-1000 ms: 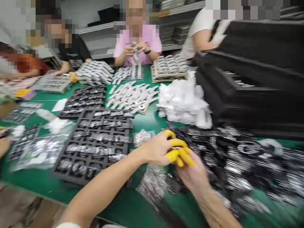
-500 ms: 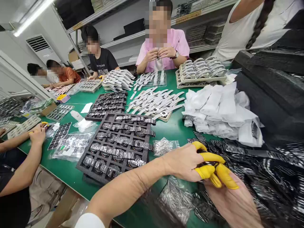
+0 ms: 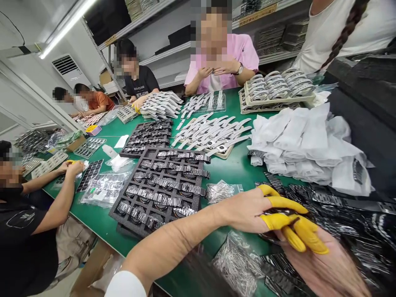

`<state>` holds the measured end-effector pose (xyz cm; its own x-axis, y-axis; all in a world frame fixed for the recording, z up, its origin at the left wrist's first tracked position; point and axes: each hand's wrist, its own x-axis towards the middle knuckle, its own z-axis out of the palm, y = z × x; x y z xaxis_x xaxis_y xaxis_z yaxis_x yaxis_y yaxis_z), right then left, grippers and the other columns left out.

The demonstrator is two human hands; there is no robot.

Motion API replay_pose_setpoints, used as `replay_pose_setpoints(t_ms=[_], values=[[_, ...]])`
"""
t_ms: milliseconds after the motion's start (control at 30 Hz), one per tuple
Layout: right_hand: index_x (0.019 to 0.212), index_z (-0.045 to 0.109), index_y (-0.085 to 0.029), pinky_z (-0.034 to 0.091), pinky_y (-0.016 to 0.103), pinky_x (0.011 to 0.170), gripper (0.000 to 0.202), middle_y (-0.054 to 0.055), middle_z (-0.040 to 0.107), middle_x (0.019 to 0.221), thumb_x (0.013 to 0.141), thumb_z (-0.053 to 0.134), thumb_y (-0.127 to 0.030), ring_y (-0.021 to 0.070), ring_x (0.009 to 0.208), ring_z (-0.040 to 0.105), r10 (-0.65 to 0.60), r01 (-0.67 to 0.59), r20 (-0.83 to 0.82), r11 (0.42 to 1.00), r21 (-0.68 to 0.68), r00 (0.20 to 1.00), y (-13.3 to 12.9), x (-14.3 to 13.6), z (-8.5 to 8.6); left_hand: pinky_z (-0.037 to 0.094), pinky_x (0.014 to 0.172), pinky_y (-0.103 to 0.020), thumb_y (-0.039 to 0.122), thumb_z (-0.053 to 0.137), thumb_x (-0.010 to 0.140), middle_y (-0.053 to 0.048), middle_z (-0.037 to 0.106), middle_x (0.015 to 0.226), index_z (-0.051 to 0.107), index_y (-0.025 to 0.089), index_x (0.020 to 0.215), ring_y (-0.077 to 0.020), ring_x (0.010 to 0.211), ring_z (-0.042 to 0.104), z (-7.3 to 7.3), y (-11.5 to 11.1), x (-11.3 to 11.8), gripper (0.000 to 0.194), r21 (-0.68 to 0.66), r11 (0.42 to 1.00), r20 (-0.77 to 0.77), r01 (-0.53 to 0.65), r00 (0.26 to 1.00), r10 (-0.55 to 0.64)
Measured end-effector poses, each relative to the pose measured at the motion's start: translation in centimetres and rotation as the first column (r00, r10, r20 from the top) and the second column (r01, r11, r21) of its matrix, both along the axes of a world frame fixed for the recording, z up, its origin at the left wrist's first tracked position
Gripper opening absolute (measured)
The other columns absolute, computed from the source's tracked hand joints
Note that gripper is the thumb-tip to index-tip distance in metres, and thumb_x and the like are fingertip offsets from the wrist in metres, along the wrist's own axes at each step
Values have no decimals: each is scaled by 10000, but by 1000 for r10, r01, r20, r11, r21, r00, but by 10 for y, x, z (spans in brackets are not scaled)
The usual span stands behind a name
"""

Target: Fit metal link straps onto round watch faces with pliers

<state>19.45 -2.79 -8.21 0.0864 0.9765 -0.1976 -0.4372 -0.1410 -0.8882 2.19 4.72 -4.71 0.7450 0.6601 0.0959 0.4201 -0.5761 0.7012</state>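
Table [image 3: 236, 167], green and smooth with a dull shine, lies under everything, its near edge slanting down from the left. Dark, glossy metal bracelets make a tangled heap [image 3: 368, 231] on its right part, ribbed like plates set side by side, running several ways. Beyond my hands, white wraps [image 3: 297, 140] are piled soft and crumpled, papery to look at. Left of me, in from the near edge, a black foam tray [image 3: 151, 154] with square cells carries rows of linked watches.

My left hand [image 3: 250, 208] reaches in from the left, my right hand [image 3: 321, 251] from the near right, lower, and nearer to the heap. Below them sits a clear bag [image 3: 238, 264] of thin silvery pins; a smaller packet [image 3: 220, 192] of them lies just beyond my left wrist.

Smallest is the dark piece [image 3: 283, 212], shiny and curved, between my two hands above the table. I have it pinched between my left thumb and fingers, yellow caps on them, with my right fingertips pressed against its near right side. What shows runs roughly left to right; its full length is covered.
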Motion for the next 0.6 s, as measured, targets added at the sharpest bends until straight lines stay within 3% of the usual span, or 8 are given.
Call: replay_pose_setpoints(t_ms=[100, 233, 400, 600], values=[[666, 739, -250, 459, 375, 463, 451, 59, 608, 594, 507, 1016, -569, 188, 503, 531, 55, -58, -48, 996, -68, 997, 15, -12, -14, 475, 1174, -388, 317, 495, 1046, -139, 698, 1279, 653, 152, 1371, -260, 1269, 580, 3, 0, -5, 397, -36, 998, 87, 54, 995, -51], [613, 672, -200, 381, 314, 507, 496, 12, 562, 506, 639, 960, -603, 143, 491, 496, 183, -180, -69, 983, 38, 981, 16, -15, -6, 512, 1097, -447, 361, 486, 1038, -152, 638, 1201, 681, 125, 1304, -278, 1175, 608, 9, -2, -8, 405, -36, 997, 223, 65, 973, -56], [585, 616, -194, 340, 289, 515, 559, -19, 541, 464, 694, 912, -655, 121, 472, 457, 271, -259, -81, 957, 131, 959, 19, -13, -2, 517, 1058, -440, 313, 499, 1044, -97, 596, 1211, 666, 219, 1305, -250, 1143, 612, 11, -1, -10, 323, -56, 995, 206, 81, 976, -68], [622, 629, -194, 365, 283, 544, 506, -31, 535, 462, 756, 893, -604, 123, 483, 466, 310, -287, -131, 943, 168, 942, 22, -9, -7, 517, 1023, -413, 279, 496, 1040, -74, 590, 1188, 661, 240, 1309, -230, 1102, 612, 11, -1, -9, 318, -37, 998, 192, 60, 980, -52]])
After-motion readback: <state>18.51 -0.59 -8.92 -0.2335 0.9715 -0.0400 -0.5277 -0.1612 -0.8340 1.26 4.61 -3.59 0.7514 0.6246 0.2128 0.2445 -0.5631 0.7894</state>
